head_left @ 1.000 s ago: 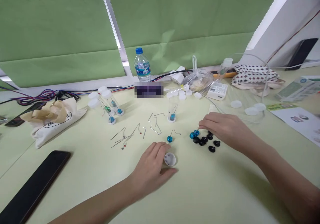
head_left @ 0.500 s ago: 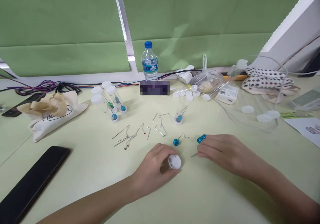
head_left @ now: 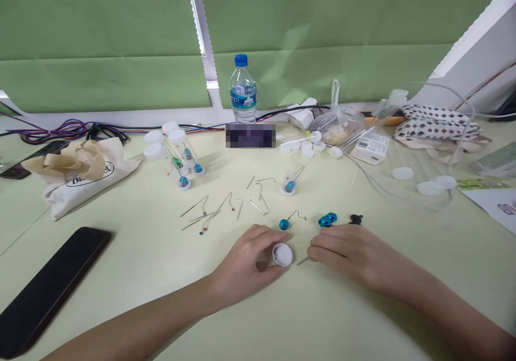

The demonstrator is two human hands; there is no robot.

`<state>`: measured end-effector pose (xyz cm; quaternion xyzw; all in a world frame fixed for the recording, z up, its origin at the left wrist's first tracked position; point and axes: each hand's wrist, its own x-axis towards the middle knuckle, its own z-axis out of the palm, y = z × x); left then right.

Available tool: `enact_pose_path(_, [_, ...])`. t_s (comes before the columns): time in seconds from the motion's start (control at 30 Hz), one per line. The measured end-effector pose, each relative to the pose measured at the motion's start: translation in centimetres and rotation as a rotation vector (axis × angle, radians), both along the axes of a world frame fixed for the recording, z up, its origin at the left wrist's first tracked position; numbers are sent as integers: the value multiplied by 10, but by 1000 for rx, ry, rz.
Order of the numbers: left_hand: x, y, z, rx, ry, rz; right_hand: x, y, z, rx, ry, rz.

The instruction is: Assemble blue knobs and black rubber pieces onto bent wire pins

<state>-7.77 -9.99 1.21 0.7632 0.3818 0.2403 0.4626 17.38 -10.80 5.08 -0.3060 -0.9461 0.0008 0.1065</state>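
Between the thumb and fingers of our left hand (head_left: 244,264) we are holding a small white cap (head_left: 282,254), its open side facing up, while our right hand (head_left: 358,253) is pinching a thin metal piece (head_left: 303,261) just beside it. A blue bead (head_left: 284,224) with a bent wire (head_left: 297,214) is lying just beyond the cap, and more blue beads (head_left: 327,219) are sitting by our right fingers.
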Motion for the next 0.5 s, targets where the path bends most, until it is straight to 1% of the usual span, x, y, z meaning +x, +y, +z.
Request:
enact_pose_path(0.07, [-1, 0, 1, -22, 7, 33, 0, -1, -2, -35, -9, 33])
enact_pose_path(0.13, [-1, -1, 1, -20, 5, 46, -2, -3, -4, -19, 44, 40])
enact_pose_path(0.2, [-1, -2, 0, 12, -2, 31, -5, -5, -8, 23, 135, 23])
enact_pose_path(0.3, [-1, -3, -1, 80, -7, 0, -13, -8, -13, 42, 241, -39])
enact_pose_path(0.4, [0, -4, -3, 136, -9, -10, -18, -9, -18, 53, 250, -101])
enact_pose_path(0.5, [1, -5, -4, 182, 5, -23, -19, -9, -21, 63, 217, -108])
